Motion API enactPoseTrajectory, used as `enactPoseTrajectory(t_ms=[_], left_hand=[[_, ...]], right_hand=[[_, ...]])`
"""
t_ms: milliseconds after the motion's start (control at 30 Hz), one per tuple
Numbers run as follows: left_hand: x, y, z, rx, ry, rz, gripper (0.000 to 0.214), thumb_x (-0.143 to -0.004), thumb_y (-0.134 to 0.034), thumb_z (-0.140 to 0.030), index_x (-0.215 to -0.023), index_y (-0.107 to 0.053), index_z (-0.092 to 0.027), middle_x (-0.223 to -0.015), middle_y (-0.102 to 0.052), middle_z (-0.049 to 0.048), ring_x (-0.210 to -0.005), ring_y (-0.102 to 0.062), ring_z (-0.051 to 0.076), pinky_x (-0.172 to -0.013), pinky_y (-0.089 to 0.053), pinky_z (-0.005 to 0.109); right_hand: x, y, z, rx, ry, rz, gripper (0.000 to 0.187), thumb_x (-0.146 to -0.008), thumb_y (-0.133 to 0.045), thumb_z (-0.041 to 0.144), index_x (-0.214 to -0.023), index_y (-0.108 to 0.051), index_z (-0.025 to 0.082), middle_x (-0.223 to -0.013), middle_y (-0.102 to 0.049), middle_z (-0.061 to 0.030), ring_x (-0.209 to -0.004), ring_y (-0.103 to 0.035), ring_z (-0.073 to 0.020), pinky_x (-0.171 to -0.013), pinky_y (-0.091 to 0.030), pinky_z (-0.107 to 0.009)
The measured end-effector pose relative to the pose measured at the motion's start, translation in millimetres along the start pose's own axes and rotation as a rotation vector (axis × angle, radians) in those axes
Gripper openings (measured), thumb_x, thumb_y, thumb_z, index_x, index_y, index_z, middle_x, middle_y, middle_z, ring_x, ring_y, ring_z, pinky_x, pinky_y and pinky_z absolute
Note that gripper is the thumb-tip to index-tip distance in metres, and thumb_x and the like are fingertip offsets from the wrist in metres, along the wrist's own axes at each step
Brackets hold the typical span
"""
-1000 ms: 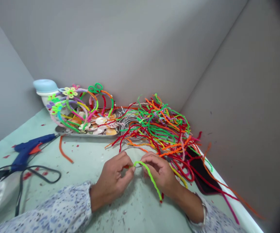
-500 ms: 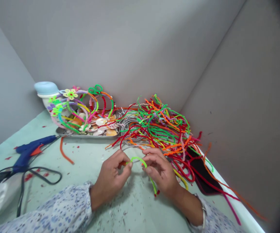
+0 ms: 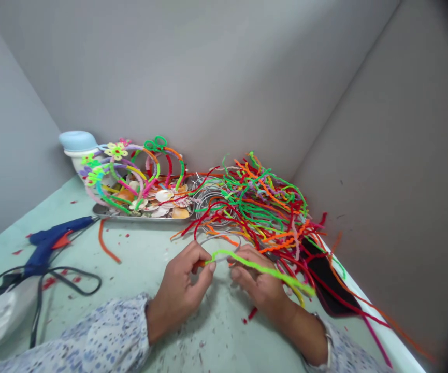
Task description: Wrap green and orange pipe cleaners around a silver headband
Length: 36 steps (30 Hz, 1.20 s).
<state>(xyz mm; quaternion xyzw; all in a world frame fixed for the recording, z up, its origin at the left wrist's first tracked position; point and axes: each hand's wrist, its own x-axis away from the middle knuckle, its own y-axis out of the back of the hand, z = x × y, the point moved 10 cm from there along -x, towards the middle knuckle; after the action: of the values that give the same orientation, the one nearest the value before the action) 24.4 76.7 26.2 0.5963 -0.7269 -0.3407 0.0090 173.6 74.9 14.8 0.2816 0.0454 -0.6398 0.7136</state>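
My left hand (image 3: 187, 282) pinches a bright green pipe cleaner (image 3: 262, 268) against a thin grey wire hoop (image 3: 219, 236), with a bit of orange pipe cleaner between the same fingers. From that pinch the green strand runs over the back of my right hand (image 3: 260, 280), its far end loose to the right. My right hand is closed at the other side of the hoop, thumb near the fingertips; the exact grip is partly hidden by its fingers.
Behind lies a tangle of pipe cleaners (image 3: 262, 202) beside wire hoops (image 3: 210, 199). A metal tray (image 3: 149, 219) holds shells and decorated headbands (image 3: 120, 176). At left are a blue glue gun (image 3: 53, 238) with its cord and a white bottle (image 3: 78, 147). A dark phone-like slab (image 3: 327, 282) lies right.
The green pipe cleaner's free end has swung from hanging below my right hand's fingers to stretching rightward across that hand. Both hands stay nearly in place.
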Motion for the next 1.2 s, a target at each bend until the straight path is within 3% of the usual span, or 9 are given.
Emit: enactPoseTrajectory(t_ms=[133, 267, 467, 800, 967, 1200], left_hand=[[1.4, -3.6, -4.5, 0.006, -0.034, 0.031, 0.013, -0.09, -0.05, -0.022, -0.078, -0.054, -0.018, -0.074, -0.051, 0.0, -0.067, -0.048, 0.014, -0.062, -0.036, 0.027], [0.7, -4.4, -2.0, 0.02, -0.022, 0.025, 0.017, -0.09, -0.05, -0.021, -0.073, -0.053, -0.018, -0.071, -0.051, -0.0003, -0.066, -0.049, 0.014, -0.061, -0.036, 0.026], [0.9, -4.6, -0.6, 0.061, 0.006, 0.025, 0.02, -0.088, -0.05, -0.019, -0.069, -0.052, -0.018, -0.069, -0.049, -0.0008, -0.065, -0.048, 0.013, -0.06, -0.035, 0.025], [0.7, -14.5, 17.6, 0.232, 0.176, 0.083, 0.022, -0.083, -0.053, -0.019, -0.061, -0.052, -0.018, -0.065, -0.047, -0.0022, -0.063, -0.046, 0.013, -0.059, -0.035, 0.025], [-0.5, -18.3, 28.4, 0.306, 0.243, 0.078, 0.021, -0.079, -0.053, -0.016, -0.058, -0.054, -0.018, -0.063, -0.048, -0.0025, -0.062, -0.046, 0.012, -0.057, -0.034, 0.024], [0.0, -24.1, 31.4, 0.262, 0.29, 0.137, 0.02, -0.082, -0.053, -0.022, -0.062, -0.052, -0.018, -0.064, -0.048, -0.0026, -0.062, -0.046, 0.013, -0.058, -0.035, 0.025]], right_hand=[[0.9, -8.3, -4.8, 0.013, -0.08, 0.059, 0.022, -0.084, -0.061, 0.038, -0.08, -0.068, 0.018, -0.072, -0.06, -0.0027, -0.068, -0.058, -0.0173, -0.061, -0.045, -0.027], [2.2, -11.2, -22.3, -0.159, -0.248, 0.036, 0.031, -0.083, -0.061, 0.043, -0.065, -0.064, 0.019, -0.061, -0.058, -0.0002, -0.057, -0.054, -0.0138, -0.054, -0.041, -0.025], [6.4, -20.4, -45.0, -0.406, -0.446, 0.045, 0.04, -0.084, -0.057, 0.053, -0.069, -0.064, 0.017, -0.05, -0.057, 0.001, -0.045, -0.048, -0.0114, -0.046, -0.034, -0.023], [11.6, -27.1, -62.4, -0.558, -0.553, 0.067, 0.026, -0.082, -0.064, 0.041, -0.071, -0.064, 0.017, -0.058, -0.061, 0.0015, -0.047, -0.051, -0.0099, -0.046, -0.033, -0.022], [12.5, -27.0, -63.8, -0.534, -0.565, 0.072, 0.031, -0.082, -0.064, 0.043, -0.071, -0.066, 0.015, -0.052, -0.06, 0.0013, -0.045, -0.049, -0.0094, -0.046, -0.033, -0.022], [9.4, -25.8, -63.5, -0.585, -0.604, 0.012, 0.027, -0.077, -0.069, 0.041, -0.069, -0.065, 0.015, -0.056, -0.06, 0.001, -0.046, -0.051, -0.0089, -0.045, -0.034, -0.02]])
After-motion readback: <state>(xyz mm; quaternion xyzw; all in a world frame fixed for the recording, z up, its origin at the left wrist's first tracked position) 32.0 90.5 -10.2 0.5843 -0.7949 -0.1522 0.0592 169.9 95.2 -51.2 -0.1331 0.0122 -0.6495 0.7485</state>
